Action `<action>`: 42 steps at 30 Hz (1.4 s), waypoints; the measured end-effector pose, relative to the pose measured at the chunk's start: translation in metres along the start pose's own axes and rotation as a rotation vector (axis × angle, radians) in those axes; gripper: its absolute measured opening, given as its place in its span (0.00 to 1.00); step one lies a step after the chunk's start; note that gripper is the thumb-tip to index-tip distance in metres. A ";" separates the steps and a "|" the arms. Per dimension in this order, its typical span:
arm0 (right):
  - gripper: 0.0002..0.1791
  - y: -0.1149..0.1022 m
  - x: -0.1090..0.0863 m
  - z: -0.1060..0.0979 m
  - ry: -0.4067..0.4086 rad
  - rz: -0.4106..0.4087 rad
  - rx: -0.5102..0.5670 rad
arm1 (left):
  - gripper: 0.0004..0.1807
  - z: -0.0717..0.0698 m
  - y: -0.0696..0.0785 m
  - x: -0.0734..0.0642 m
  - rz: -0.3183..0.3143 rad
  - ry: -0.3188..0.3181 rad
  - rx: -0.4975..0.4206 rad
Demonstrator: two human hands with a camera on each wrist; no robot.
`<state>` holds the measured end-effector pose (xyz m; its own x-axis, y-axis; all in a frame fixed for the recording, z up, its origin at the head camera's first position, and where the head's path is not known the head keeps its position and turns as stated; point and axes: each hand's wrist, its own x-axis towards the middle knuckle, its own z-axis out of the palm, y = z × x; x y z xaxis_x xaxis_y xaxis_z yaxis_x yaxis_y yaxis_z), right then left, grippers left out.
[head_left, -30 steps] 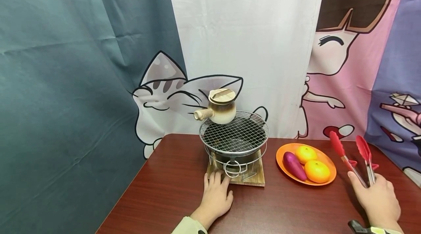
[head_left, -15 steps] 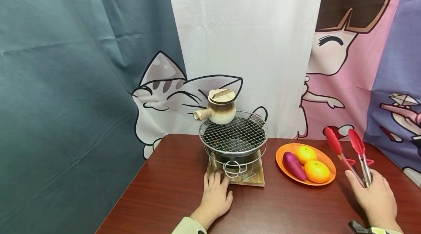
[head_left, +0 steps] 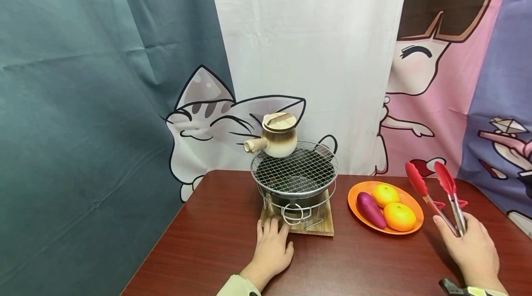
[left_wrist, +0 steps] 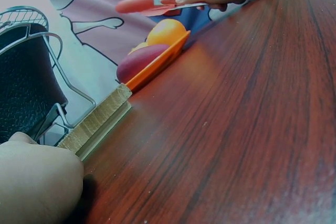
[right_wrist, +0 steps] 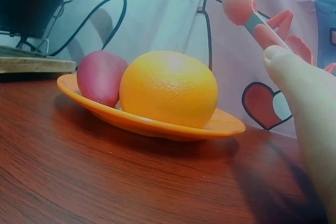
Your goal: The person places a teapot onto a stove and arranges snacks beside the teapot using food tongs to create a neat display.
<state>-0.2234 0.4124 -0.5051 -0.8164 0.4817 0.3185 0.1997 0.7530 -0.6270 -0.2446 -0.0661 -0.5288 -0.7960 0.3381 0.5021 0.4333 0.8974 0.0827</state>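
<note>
My right hand (head_left: 473, 247) grips a pair of tongs (head_left: 452, 199) with red tips spread apart and pointing away from me, above the table to the right of the plate. My left hand (head_left: 272, 246) lies with fingers extended at the front edge of the wooden board (head_left: 317, 227). On that board stands a small round grill (head_left: 296, 173) with a wire mesh top. An orange plate (head_left: 356, 210) bears a purple eggplant (head_left: 371, 209) and two orange citrus fruits (head_left: 400, 216). In the right wrist view, the nearer fruit (right_wrist: 168, 90) partly hides what lies behind it.
A small clay pot (head_left: 280, 136) with a wooden lid and side handle sits at the back left of the mesh. Behind the reddish-brown table (head_left: 199, 240) hangs a cartoon-printed curtain (head_left: 316, 46). The grill's wire ring handle (head_left: 293, 214) juts toward the left hand.
My right hand has shifted slightly left with the tongs, bringing their red tips closer to the plate. The left hand stays at the board.
</note>
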 end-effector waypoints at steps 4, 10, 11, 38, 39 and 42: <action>0.46 0.000 0.000 0.001 -0.010 -0.015 0.000 | 0.27 0.000 0.000 -0.001 -0.004 -0.009 -0.002; 0.46 -0.001 0.000 0.000 -0.028 -0.046 -0.013 | 0.26 0.001 -0.001 0.000 -0.004 -0.006 0.000; 0.46 -0.001 0.000 0.000 -0.031 -0.059 -0.017 | 0.26 0.001 -0.001 0.000 -0.003 -0.005 0.000; 0.43 -0.004 0.027 -0.060 -0.414 -0.237 -0.157 | 0.26 0.000 0.000 0.000 0.002 0.001 -0.003; 0.44 -0.004 0.026 -0.062 -0.425 -0.229 -0.155 | 0.26 0.000 0.000 0.000 0.002 0.002 -0.003; 0.44 -0.003 0.026 -0.067 -0.458 -0.204 -0.138 | 0.26 0.001 0.000 0.000 0.008 0.014 0.000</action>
<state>-0.2089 0.4524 -0.4475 -0.9935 0.0963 0.0613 0.0558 0.8780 -0.4754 -0.2453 -0.0658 -0.5299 -0.7865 0.3409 0.5149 0.4396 0.8947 0.0791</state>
